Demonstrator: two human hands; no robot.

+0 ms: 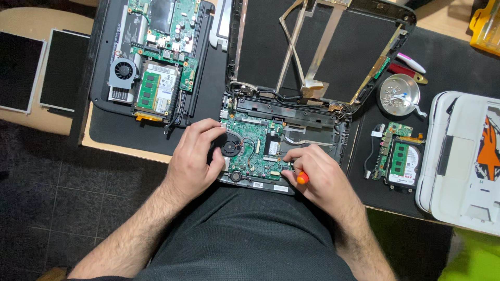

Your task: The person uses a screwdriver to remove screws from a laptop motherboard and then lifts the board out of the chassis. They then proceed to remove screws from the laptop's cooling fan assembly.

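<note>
An opened small laptop (291,112) lies at the table's near edge, its green circuit board (255,148) and round black fan (230,145) bare. My left hand (195,156) rests on the board's left side, fingers curled beside the fan. My right hand (317,174) grips an orange-handled screwdriver (302,178), its tip hidden at the board's lower right corner. The laptop's lid frame (406,21) stands open behind, with flat ribbon strips across its black back panel.
A second stripped laptop (156,57) with board and fan lies at the back left. Two dark screen panels (41,67) sit at far left. A metal bowl of screws (398,93), a small board with memory (398,161) and a white laptop shell (463,156) are at right.
</note>
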